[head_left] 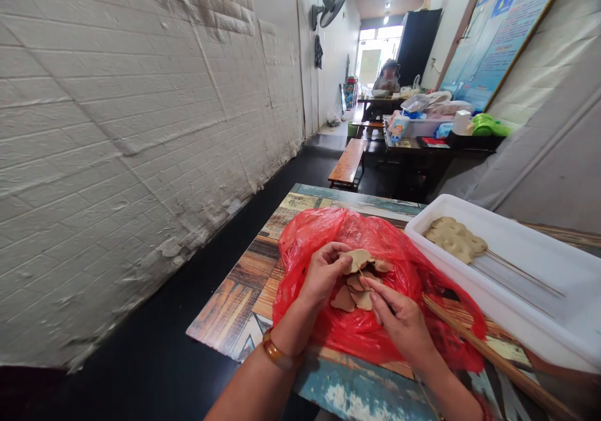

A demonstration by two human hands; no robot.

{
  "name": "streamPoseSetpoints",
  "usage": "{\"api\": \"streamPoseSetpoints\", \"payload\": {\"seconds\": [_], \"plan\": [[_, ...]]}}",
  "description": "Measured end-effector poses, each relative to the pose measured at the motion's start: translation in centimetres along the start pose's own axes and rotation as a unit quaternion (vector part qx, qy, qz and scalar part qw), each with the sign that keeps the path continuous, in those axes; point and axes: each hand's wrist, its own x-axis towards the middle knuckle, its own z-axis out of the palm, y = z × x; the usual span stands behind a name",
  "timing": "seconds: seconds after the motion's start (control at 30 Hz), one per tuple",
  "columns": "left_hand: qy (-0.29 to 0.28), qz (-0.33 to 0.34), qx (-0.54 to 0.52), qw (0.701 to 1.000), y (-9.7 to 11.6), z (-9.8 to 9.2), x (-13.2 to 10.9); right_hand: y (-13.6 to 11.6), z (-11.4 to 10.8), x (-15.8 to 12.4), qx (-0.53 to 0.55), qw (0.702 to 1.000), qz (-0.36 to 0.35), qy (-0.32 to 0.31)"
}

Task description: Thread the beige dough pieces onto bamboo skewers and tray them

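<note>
My left hand (326, 274) is closed, pinching a flat beige slice (359, 259) of food whose kind I cannot make out. A thin wooden skewer (361, 273) is held in my right hand (399, 314), its tip end at the lower edge of that slice. Whether it has pierced the slice is too small to tell. Below both hands, more loose slices (344, 299) lie in an opened red plastic bag (312, 233) on the patterned table (230, 305). To the right, similar slices (453, 238) on skewers rest in a white tray (530, 227).
A bundle of wooden sticks (500, 355) lies between bag and tray. Beyond the table stand a wooden bench (348, 161) and a second table with bags and boxes (422, 123). A person (386, 83) sits farther back. A white brick-patterned wall (141, 126) runs along the left.
</note>
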Motion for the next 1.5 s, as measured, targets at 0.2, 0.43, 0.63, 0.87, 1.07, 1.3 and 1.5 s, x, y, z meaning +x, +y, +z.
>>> {"api": "streamPoseSetpoints", "payload": {"seconds": [0.2,0.43,0.63,0.87,1.07,1.3,1.5], "plan": [[-0.012,0.008,0.003,1.0,-0.4,-0.33,0.17,0.34,0.09,0.09,-0.002,1.0,-0.01,-0.003],[-0.018,0.006,0.014,1.0,-0.32,-0.34,0.07,0.35,0.05,0.17,-0.003,1.0,-0.017,0.004],[-0.026,0.022,0.025,0.999,-0.33,-0.37,0.06,0.59,0.09,0.12,-0.017,1.0,0.004,-0.016],[-0.032,0.027,0.045,0.998,0.06,-0.08,-0.04,0.75,0.14,0.12,-0.023,0.999,-0.002,-0.024],[-0.047,0.015,0.046,0.998,-0.15,-0.39,0.12,0.86,0.23,0.19,-0.033,0.999,-0.006,-0.03],[-0.051,0.02,0.06,0.997,-0.06,-0.33,0.04,0.66,0.16,0.19,-0.038,0.998,-0.001,-0.044],[-0.046,0.028,0.061,0.997,0.0,-0.24,0.05,0.57,0.14,0.13,-0.033,0.999,-0.011,-0.031]]}}
